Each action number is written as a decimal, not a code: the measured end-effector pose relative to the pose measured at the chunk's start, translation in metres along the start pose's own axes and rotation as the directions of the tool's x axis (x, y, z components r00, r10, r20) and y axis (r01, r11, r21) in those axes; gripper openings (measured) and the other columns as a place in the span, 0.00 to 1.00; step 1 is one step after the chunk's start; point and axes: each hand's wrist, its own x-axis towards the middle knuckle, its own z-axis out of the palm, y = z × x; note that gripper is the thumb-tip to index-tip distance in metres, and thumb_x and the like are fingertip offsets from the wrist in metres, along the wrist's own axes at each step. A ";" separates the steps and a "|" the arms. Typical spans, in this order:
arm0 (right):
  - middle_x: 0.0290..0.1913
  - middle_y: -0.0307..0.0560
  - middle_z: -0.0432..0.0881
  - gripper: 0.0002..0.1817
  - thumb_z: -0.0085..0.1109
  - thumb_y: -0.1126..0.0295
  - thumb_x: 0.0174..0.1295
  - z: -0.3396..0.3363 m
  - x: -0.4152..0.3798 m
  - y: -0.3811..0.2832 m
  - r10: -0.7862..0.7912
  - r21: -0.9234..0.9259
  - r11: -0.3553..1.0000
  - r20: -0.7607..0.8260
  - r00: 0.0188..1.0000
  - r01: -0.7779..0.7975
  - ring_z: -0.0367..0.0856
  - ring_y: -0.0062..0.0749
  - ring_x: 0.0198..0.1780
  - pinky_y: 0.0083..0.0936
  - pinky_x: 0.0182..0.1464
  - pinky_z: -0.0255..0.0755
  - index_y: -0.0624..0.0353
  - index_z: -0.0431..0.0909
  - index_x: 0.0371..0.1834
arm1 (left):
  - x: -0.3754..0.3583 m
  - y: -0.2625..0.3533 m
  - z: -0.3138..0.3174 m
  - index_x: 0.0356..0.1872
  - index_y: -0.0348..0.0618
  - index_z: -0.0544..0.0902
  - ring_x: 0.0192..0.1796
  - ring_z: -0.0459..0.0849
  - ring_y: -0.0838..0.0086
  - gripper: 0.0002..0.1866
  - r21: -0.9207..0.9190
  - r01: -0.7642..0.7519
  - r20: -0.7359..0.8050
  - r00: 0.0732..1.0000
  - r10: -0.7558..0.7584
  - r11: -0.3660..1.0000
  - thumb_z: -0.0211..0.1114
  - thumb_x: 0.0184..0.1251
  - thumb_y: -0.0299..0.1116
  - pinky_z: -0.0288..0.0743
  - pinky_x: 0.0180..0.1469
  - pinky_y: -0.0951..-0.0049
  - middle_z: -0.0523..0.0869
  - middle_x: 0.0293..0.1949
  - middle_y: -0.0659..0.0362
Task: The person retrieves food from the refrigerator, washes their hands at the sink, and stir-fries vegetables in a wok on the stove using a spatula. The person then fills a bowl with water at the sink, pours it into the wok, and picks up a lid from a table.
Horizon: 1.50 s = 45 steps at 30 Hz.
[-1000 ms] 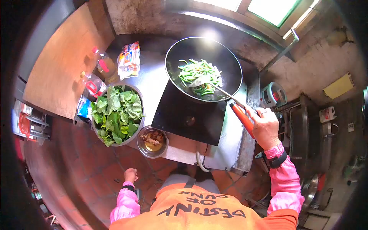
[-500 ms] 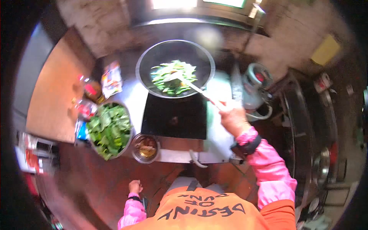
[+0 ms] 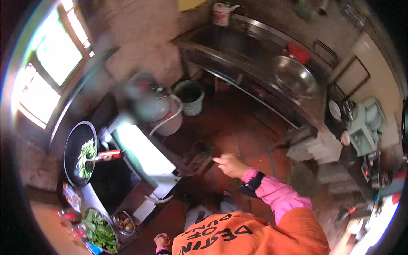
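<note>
My right hand (image 3: 231,165) is over the red tiled floor, away from the stove, with its fingers curled and something indistinct near the fingertips. At the bottom edge my left hand (image 3: 162,240) hangs low, fingers curled, near the counter's end. On the left a dark wok (image 3: 73,155) holds sliced green vegetables (image 3: 88,158). A spatula with a red handle (image 3: 109,155) rests in it, with no hand on it. Below the wok are a bowl of leafy greens (image 3: 100,229) and a small bowl (image 3: 124,222) with brownish contents.
A gas cylinder (image 3: 146,104) and a bucket (image 3: 189,98) stand beyond the stove. At the back is a metal sink counter (image 3: 250,63) with a large steel basin (image 3: 295,76). To the right are a green dish rack (image 3: 365,131) and concrete blocks (image 3: 316,148).
The view has swung to the right, bringing the sink counter into sight. My right hand has let go of the spatula and moved away from the wok.
</note>
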 end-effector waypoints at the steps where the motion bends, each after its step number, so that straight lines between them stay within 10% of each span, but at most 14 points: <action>1: 0.34 0.59 0.78 0.17 0.53 0.69 0.56 -0.006 -0.039 0.024 0.122 0.070 0.990 -0.006 0.992 -0.121 0.77 0.54 0.40 0.46 0.44 0.69 0.58 0.77 0.50 | -0.002 0.010 0.013 0.29 0.41 0.78 0.15 0.74 0.70 0.06 0.004 -0.028 0.029 0.999 0.028 1.000 0.54 0.54 0.19 0.69 0.15 0.71 0.76 0.17 0.57; 9: 0.43 0.60 0.81 0.20 0.59 0.66 0.57 -0.053 -0.303 0.095 0.817 0.150 0.572 -0.016 0.577 -0.806 0.81 0.50 0.47 0.39 0.50 0.72 0.57 0.78 0.53 | 0.023 0.079 0.145 0.26 0.42 0.77 0.16 0.74 0.73 0.05 0.169 -0.265 0.321 0.925 0.202 0.949 0.63 0.59 0.29 0.63 0.15 0.73 0.76 0.16 0.59; 15: 0.40 0.60 0.81 0.19 0.58 0.63 0.58 -0.086 -0.338 0.092 0.959 0.403 0.243 0.034 0.280 -0.883 0.81 0.51 0.43 0.36 0.46 0.73 0.55 0.78 0.53 | 0.019 0.146 0.252 0.28 0.40 0.78 0.13 0.72 0.74 0.08 0.403 -0.380 0.422 0.884 0.199 0.833 0.64 0.59 0.33 0.65 0.14 0.74 0.77 0.17 0.59; 19: 0.40 0.62 0.81 0.19 0.58 0.65 0.58 -0.085 -0.335 0.116 0.935 0.407 0.338 -0.043 0.352 -0.848 0.82 0.50 0.42 0.34 0.45 0.74 0.56 0.78 0.53 | 0.016 0.191 0.311 0.29 0.40 0.80 0.17 0.76 0.74 0.07 0.517 -0.658 0.631 0.725 0.276 0.547 0.65 0.58 0.33 0.69 0.16 0.75 0.79 0.20 0.58; 21: 0.40 0.62 0.81 0.18 0.57 0.65 0.59 -0.083 -0.331 0.137 0.919 0.447 0.385 -0.106 0.380 -0.808 0.82 0.49 0.42 0.34 0.45 0.74 0.57 0.79 0.52 | 0.015 0.209 0.339 0.29 0.40 0.80 0.19 0.78 0.73 0.06 0.372 -0.425 0.435 0.865 0.250 0.825 0.66 0.57 0.31 0.69 0.16 0.74 0.80 0.21 0.57; 23: 0.26 0.53 0.80 0.16 0.59 0.70 0.59 -0.091 -0.318 0.154 0.920 0.484 0.392 -0.197 0.339 -0.782 0.75 0.29 0.26 0.26 0.35 0.71 0.59 0.79 0.51 | 0.023 0.234 0.358 0.28 0.39 0.80 0.19 0.78 0.74 0.06 0.355 -0.455 0.617 0.770 0.162 0.816 0.66 0.57 0.31 0.70 0.17 0.73 0.81 0.22 0.56; 26: 0.32 0.56 0.80 0.16 0.58 0.69 0.59 -0.124 -0.308 0.182 0.943 0.511 0.331 -0.159 0.292 -0.793 0.78 0.38 0.34 0.30 0.40 0.72 0.57 0.80 0.51 | 0.021 0.269 0.411 0.28 0.39 0.80 0.19 0.77 0.74 0.05 0.484 -0.513 0.535 0.814 0.225 0.709 0.64 0.59 0.30 0.70 0.18 0.73 0.80 0.21 0.58; 27: 0.39 0.62 0.81 0.17 0.57 0.67 0.59 -0.139 -0.305 0.190 0.959 0.519 0.272 -0.083 0.269 -0.810 0.82 0.48 0.42 0.34 0.45 0.74 0.57 0.79 0.52 | 0.031 0.286 0.431 0.27 0.39 0.80 0.18 0.77 0.75 0.04 0.431 -0.869 0.756 0.495 0.428 0.243 0.64 0.58 0.29 0.69 0.18 0.73 0.80 0.21 0.59; 29: 0.37 0.61 0.82 0.17 0.57 0.67 0.59 -0.153 -0.307 0.214 0.954 0.491 0.299 -0.150 0.258 -0.818 0.83 0.47 0.41 0.34 0.43 0.74 0.56 0.79 0.51 | 0.013 0.312 0.469 0.23 0.42 0.79 0.18 0.76 0.76 0.07 0.250 -0.951 0.857 0.305 0.415 0.182 0.62 0.59 0.31 0.67 0.18 0.75 0.79 0.20 0.61; 30: 0.36 0.61 0.82 0.16 0.58 0.68 0.59 -0.156 -0.307 0.223 0.941 0.466 0.334 -0.209 0.265 -0.819 0.83 0.46 0.41 0.34 0.42 0.75 0.56 0.79 0.51 | -0.014 0.337 0.497 0.20 0.44 0.78 0.19 0.76 0.77 0.11 0.233 -0.751 0.798 0.511 0.320 0.618 0.60 0.61 0.34 0.66 0.17 0.76 0.78 0.19 0.61; 34: 0.36 0.55 0.84 0.17 0.59 0.69 0.58 -0.172 -0.300 0.246 0.894 0.481 0.411 -0.378 0.239 -0.775 0.83 0.45 0.40 0.35 0.40 0.76 0.57 0.79 0.51 | -0.068 0.402 0.592 0.35 0.42 0.81 0.21 0.75 0.78 0.13 0.220 -0.744 0.749 0.543 0.379 0.631 0.60 0.64 0.42 0.68 0.19 0.77 0.79 0.23 0.62; 37: 0.31 0.42 0.82 0.16 0.62 0.73 0.53 -0.156 -0.311 0.268 0.843 0.481 0.472 -0.491 0.219 -0.739 0.79 0.26 0.28 0.27 0.34 0.74 0.60 0.81 0.47 | -0.168 0.451 0.674 0.51 0.41 0.77 0.23 0.77 0.78 0.19 -0.068 -0.764 0.820 0.324 0.471 0.642 0.60 0.67 0.44 0.72 0.26 0.76 0.81 0.29 0.58; 40: 0.39 0.42 0.84 0.14 0.59 0.75 0.54 -0.135 -0.337 0.295 0.869 -0.332 0.411 -0.137 0.475 -0.849 0.83 0.25 0.30 0.27 0.34 0.78 0.62 0.80 0.46 | -0.228 0.469 0.725 0.58 0.42 0.72 0.26 0.78 0.78 0.25 -0.117 -0.715 0.852 0.284 0.440 0.689 0.57 0.68 0.49 0.74 0.29 0.75 0.82 0.34 0.58; 45: 0.41 0.42 0.85 0.14 0.55 0.77 0.56 -0.162 -0.372 0.338 0.940 0.595 0.342 -0.199 0.279 -0.727 0.84 0.24 0.30 0.22 0.28 0.78 0.61 0.80 0.45 | -0.282 0.469 0.785 0.59 0.46 0.70 0.28 0.80 0.77 0.26 -0.054 -0.666 0.824 0.391 0.410 0.744 0.57 0.67 0.51 0.76 0.29 0.75 0.82 0.38 0.59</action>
